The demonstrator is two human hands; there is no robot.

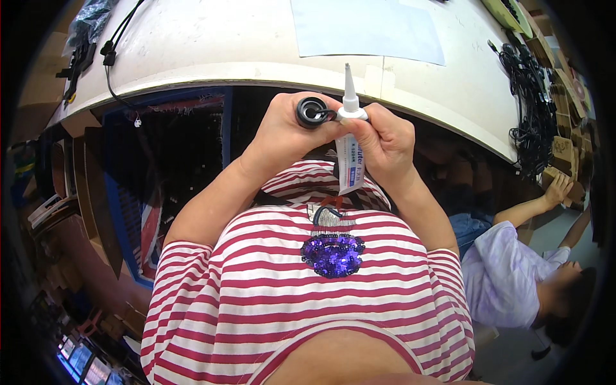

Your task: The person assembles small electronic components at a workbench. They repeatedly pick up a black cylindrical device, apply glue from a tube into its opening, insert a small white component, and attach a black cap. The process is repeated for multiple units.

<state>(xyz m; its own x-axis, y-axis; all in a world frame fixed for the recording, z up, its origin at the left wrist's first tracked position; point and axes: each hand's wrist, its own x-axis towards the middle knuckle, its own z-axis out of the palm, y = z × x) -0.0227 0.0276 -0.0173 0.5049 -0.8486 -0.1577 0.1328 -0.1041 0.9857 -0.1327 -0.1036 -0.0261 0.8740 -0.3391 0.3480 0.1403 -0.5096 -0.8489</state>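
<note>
Both hands are up close to the chest, just short of the curved edge of the white worktable [212, 61], which seems to keep the small work near the eyes and steady. The left hand [282, 131] is curled shut around a small black ring-shaped part [312, 112], thumb and fingertips pinching it so that its open centre faces up and out, toward the tube beside it. The right hand [385, 144] is wrapped closed round a white squeeze tube [350, 160], held upright with its long pale tapered nozzle [348, 86] pointing away from the body; the collar of the tube sits right against the ring, touching or nearly so, and a thin dark bit runs between them that I cannot make out. Holding the tube by its upper half leaves the flat crimped tail hanging free over the red-and-white striped shirt [256, 295]. The tube's label is a narrow band of blue print running lengthwise on the white body. On the table beyond lies a pale blue rectangular sheet [369, 29], flat and square to the edge. Black cables [109, 51] trail over the table's left end, and a larger tangle of black cords [532, 109] is heaped at the right. Brown cardboard boxes [564, 151] stand stacked at the far right, where another person in a light shirt [507, 269] reaches toward them with one hand.
</note>
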